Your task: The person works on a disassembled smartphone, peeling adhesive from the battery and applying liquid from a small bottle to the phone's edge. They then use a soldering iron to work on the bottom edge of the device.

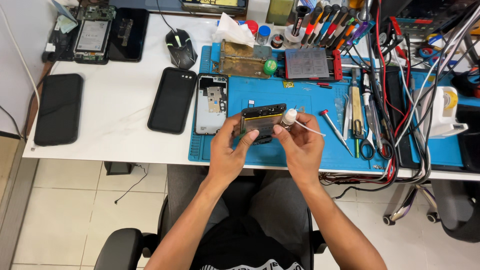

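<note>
Blue silicone mat (310, 150) is spread over the white desk (120, 100); an opened phone (263, 122), back off with internals exposed, is held above its front edge. Left hand (227, 150) is closed on the phone's left side, thumb laid across the lower face. Right hand (300, 142) is pinched around a small white dropper bottle (289, 118), its nozzle set against the phone's right end; a thin white strip (311, 129) is seen trailing from it to the right. Phone is judged light and stiff but fragile: bare board and flex cables, so it is best gripped by the frame edges only, no pressure on the middle. Bottle looks soft-walled and light; a gentle squeeze at mid-body is advised. Nearby on the mat: a separate back shell (211, 104), a red-tipped screwdriver (336, 131), scissors (369, 145). A black phone case (172, 100) lies just left of the mat, another dark phone (59, 109) well apart at the far left.
</note>
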